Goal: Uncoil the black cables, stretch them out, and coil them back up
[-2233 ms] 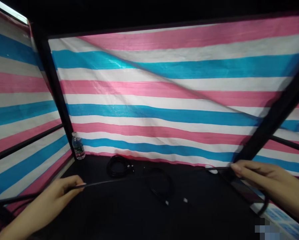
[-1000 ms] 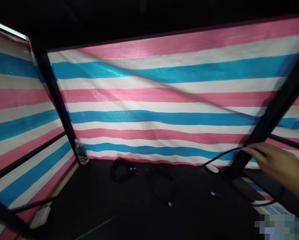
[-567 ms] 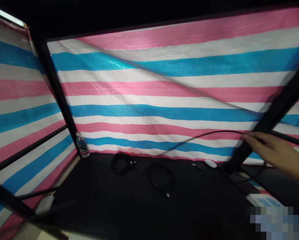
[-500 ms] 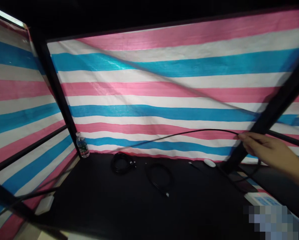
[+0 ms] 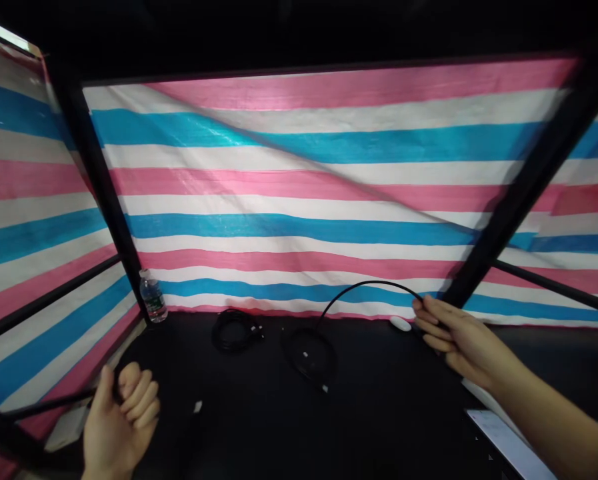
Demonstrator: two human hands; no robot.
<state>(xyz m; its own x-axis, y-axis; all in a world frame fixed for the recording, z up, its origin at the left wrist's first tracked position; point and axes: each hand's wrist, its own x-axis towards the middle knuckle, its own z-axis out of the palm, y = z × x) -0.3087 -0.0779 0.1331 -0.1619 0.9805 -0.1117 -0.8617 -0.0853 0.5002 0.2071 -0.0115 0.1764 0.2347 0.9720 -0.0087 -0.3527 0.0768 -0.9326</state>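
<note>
My right hand (image 5: 456, 337) pinches a black cable (image 5: 373, 283) between thumb and fingers. From there the cable arches left and drops toward a coiled black cable (image 5: 333, 350) on the table. A light connector tip (image 5: 305, 354) shows inside that coil; whose end it is I cannot tell. At the lower left my left hand (image 5: 121, 420) is closed, thumb up and fingers curled; what lies inside the curl is hidden. To its right a pale cable plug (image 5: 197, 407) stands out against the dark surface. Another coiled cable (image 5: 231, 333) lies farther back, its plugs at its right side.
A water bottle (image 5: 153, 297) stands at the back left corner of the black table (image 5: 259, 427). A white mouse-like object (image 5: 400, 324) is near my right hand. A lit screen (image 5: 503, 437) lies under my right forearm. Striped sheeting (image 5: 299, 180) and black posts enclose the table.
My left hand has come into view at the lower left, closed. My right hand has moved left and lower with the cable, which now bends in a tighter arch.
</note>
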